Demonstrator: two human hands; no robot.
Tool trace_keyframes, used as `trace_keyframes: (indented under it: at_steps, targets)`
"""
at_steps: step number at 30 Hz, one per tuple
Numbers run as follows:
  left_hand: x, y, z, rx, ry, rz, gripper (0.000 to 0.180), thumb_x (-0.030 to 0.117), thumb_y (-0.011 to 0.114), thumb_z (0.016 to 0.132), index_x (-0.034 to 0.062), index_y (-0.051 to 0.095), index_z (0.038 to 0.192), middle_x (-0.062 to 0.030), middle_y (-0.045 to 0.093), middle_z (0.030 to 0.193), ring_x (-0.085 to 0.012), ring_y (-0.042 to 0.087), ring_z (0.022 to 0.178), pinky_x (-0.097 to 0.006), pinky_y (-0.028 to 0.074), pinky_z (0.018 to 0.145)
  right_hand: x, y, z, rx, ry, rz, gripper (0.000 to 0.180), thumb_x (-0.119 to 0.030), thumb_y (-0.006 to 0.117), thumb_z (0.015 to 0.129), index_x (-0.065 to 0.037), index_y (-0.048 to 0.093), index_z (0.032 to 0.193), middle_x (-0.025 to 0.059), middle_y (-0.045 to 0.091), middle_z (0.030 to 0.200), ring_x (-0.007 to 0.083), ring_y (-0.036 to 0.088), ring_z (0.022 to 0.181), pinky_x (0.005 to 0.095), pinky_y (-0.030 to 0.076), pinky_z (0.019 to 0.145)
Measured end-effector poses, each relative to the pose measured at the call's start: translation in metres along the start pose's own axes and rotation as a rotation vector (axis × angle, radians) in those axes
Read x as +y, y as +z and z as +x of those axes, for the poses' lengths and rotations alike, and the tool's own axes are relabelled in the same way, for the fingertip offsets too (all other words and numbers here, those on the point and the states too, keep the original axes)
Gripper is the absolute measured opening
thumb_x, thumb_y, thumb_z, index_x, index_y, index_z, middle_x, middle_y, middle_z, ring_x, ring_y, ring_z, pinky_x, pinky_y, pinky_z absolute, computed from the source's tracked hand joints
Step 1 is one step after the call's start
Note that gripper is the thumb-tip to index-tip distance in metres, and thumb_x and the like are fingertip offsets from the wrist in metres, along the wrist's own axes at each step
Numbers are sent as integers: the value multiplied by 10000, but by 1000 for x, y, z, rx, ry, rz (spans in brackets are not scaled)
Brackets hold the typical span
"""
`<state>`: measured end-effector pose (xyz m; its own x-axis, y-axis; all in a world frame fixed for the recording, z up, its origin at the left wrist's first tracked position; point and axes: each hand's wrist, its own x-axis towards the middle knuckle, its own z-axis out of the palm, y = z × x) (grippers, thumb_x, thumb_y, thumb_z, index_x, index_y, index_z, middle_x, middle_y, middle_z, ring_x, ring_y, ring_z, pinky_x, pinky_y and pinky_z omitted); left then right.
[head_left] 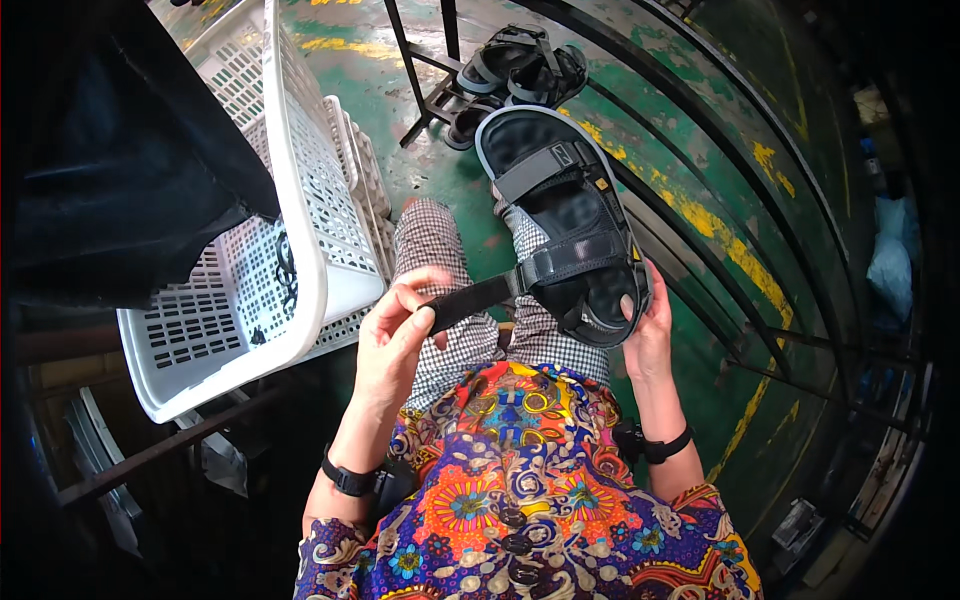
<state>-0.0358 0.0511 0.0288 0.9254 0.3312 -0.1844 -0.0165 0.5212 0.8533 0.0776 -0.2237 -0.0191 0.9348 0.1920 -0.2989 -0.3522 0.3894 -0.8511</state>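
Observation:
A black and grey sandal (565, 215) hangs over my lap, its footbed facing up and its toe end pointing away. My right hand (650, 322) grips its heel end, the thumb on the inside and the fingers behind the outer side. Between thumb and fingers of my left hand (405, 318) is the free end of the sandal's black strap (468, 303), pulled out to the left. That strap runs through a loop beside the wide black ankle band (575, 258). Across the toe part lies a grey strap (540, 172) with a small label.
At my left stands a white perforated plastic basket (300, 330) with a few small black pieces inside, and black sheet material (130, 170) hangs over it. Several dark sandals (525, 65) sit ahead by a black metal rack (690, 90). Yellow lines mark the green floor (480, 225).

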Motion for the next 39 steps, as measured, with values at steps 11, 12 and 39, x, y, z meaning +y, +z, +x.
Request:
trace_keyframes:
  at_steps: [11,12,39]
  targets:
    - [1,29,29,-163,39,75,112,78,651,875,27,595,957,-88,619,1006,-127,591,842,-277,495,786,4,6,-9,-89,-172,-238,674,-132,713,780,-6,385,1355,79,503,1272,164,499,1168,302,370,1012]
    - [1,33,28,-116,38,122,135,32,662,858,23,596,975,-72,620,986,-118,591,843,-265,493,790,4,6,-10,-91,-168,-240,671,-142,712,787,-5,383,1355,80,503,1270,163,500,1165,302,369,1011]
    - [-40,4,13,-158,41,745,197,-38,509,856,-20,633,1009,-63,588,1045,-103,547,777,-236,461,697,15,11,-8,-847,719,1488,503,11,294,962,-107,287,1451,131,519,797,157,563,453,283,546,438]
